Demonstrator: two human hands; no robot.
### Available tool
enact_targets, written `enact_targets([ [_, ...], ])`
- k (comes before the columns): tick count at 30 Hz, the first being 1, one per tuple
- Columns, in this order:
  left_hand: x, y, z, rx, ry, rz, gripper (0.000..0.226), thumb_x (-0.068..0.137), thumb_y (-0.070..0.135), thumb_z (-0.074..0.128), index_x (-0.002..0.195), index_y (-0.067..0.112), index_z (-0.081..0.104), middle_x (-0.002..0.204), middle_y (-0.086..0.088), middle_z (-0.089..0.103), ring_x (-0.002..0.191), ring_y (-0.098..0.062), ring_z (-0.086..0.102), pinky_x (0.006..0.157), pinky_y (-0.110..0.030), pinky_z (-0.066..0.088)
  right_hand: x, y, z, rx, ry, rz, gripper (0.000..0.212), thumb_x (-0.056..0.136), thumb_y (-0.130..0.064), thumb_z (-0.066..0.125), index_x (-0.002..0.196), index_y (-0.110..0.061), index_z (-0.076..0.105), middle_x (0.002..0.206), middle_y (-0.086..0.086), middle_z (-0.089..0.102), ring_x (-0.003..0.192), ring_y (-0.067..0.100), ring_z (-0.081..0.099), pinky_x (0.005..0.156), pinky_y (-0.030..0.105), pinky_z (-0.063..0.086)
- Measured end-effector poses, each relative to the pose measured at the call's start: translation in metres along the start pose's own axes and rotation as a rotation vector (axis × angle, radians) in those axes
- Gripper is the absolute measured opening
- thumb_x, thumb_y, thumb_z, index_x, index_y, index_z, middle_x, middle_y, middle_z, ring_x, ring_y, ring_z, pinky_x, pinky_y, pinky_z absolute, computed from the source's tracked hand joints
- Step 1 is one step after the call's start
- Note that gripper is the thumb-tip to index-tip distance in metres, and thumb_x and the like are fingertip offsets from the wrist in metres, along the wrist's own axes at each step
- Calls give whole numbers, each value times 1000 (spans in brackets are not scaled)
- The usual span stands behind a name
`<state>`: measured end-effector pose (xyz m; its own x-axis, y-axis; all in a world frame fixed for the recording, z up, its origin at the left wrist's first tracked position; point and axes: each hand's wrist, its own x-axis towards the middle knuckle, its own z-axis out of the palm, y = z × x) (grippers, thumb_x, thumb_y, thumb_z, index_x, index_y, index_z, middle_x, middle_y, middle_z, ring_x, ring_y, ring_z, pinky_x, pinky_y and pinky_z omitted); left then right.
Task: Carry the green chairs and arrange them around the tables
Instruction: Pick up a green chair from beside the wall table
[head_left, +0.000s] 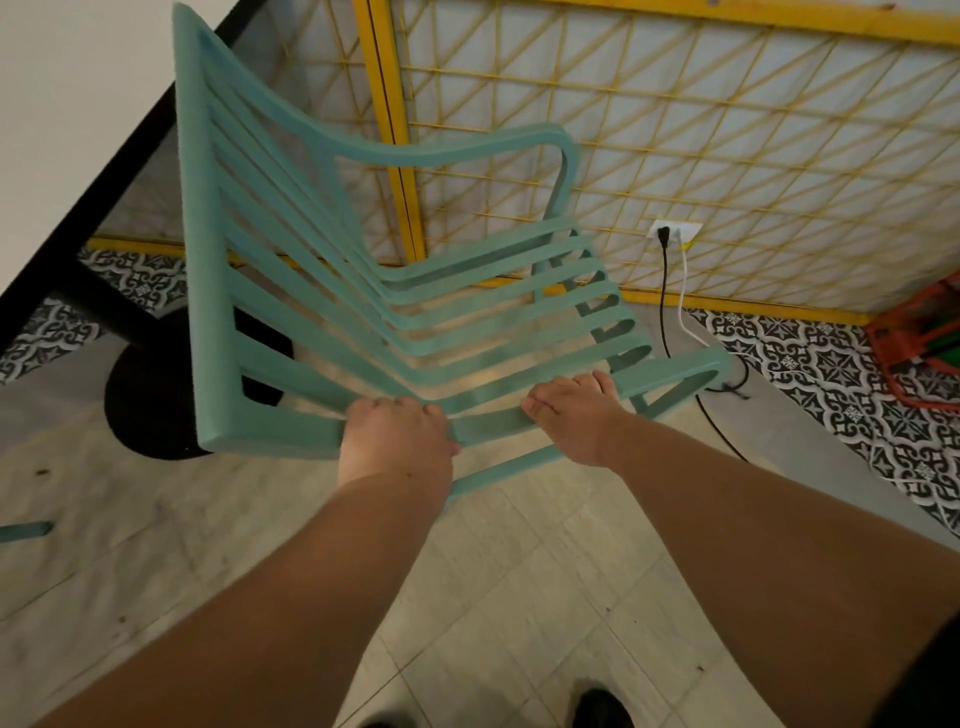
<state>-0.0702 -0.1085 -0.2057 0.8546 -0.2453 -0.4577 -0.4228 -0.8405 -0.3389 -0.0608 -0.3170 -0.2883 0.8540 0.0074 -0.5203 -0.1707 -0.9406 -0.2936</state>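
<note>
A green slatted chair hangs tilted in front of me, off the floor, with its backrest at the left and its seat slats running to the right. My left hand grips the near side rail where backrest meets seat. My right hand grips the near edge of the seat a little further right. A white table with a black edge fills the upper left, and its black round base stands on the floor just behind the chair's backrest.
A yellow lattice screen stands right behind the chair. A wall socket holds a black and a white cable that trail onto the floor at the right. A red crate sits at the right edge. Part of another green piece shows at far left.
</note>
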Motion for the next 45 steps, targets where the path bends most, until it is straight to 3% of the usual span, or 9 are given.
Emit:
enact_targets([
  [13, -47, 41, -29, -195, -66, 80, 57, 106, 53, 34, 148, 15, 38, 144, -9, 47, 131, -31, 45, 104, -47, 35, -18, 34, -4, -81, -24, 57, 42, 110, -47, 22, 130, -33, 56, 127, -1, 50, 141, 31, 33, 125, 53, -2],
  [18, -67, -36, -112, -283, 269, 136, 59, 99, 68, 31, 143, 30, 45, 147, -6, 48, 135, -31, 42, 106, -55, 38, -27, 27, -4, -159, -46, 102, 48, 110, -43, 18, 153, -32, 37, 159, 4, 32, 153, 32, 13, 125, 54, -7],
  [21, -35, -113, -134, -177, 257, 153, 71, 90, 78, 27, 147, 40, 45, 154, -1, 46, 145, -31, 36, 114, -57, 34, -28, 22, -3, -116, -41, 132, 53, 110, -47, 14, 155, -30, 35, 168, 4, 19, 158, 30, -5, 125, 52, -12],
  [25, 2, -153, -89, -56, 137, 276, 88, 76, 84, 8, 106, 38, 77, 110, 5, 74, 112, -22, 60, 104, -41, 42, -26, 22, -1, -104, -64, 128, 54, 109, -49, 13, 154, -31, 37, 170, 2, 15, 158, 28, -13, 125, 52, -13],
  [30, 12, -152, -77, -73, 301, 246, 74, 62, 67, 7, 61, 22, 65, 68, 3, 66, 75, -19, 57, 74, -38, 27, -20, 18, -3, -184, -122, 183, 49, 112, -37, 18, 159, -30, 30, 170, 4, 12, 157, 34, -13, 124, 57, -8],
  [34, 16, -153, -71, -97, 418, 256, 57, 65, 63, 11, 51, 16, 41, 52, 1, 51, 58, -18, 47, 70, -37, 23, -20, -15, -15, -195, -258, 259, 52, 109, -31, 20, 158, -20, 35, 163, 20, 28, 153, 50, 10, 122, 66, 12],
  [37, 20, -155, -67, -103, 428, 265, 55, 68, 61, 13, 51, 17, 41, 51, 1, 49, 57, -18, 47, 73, -37, 28, -37, -79, -37, 181, -175, 104, 52, 111, -36, 20, 152, -14, 43, 145, 19, 52, 131, 38, 49, 104, 41, 37],
  [41, 22, -156, -66, -170, 468, 270, 55, 68, 58, 14, 49, 15, 42, 51, 0, 50, 57, -19, 47, 77, -38, 33, -78, -165, -73, 695, 56, -20, 50, 105, -57, 34, 105, -16, 62, 92, 1, 60, 92, 23, 56, 75, 35, 36],
  [45, 25, -155, -65, -197, 473, 276, 49, 67, 55, 14, 49, 16, 38, 48, 0, 46, 58, -22, 47, 78, -40, 36, -118, -217, -40, 829, -10, -153, 69, 80, -79, 54, 114, -20, 61, 101, -3, 62, 93, 17, 59, 84, 35, 47],
])
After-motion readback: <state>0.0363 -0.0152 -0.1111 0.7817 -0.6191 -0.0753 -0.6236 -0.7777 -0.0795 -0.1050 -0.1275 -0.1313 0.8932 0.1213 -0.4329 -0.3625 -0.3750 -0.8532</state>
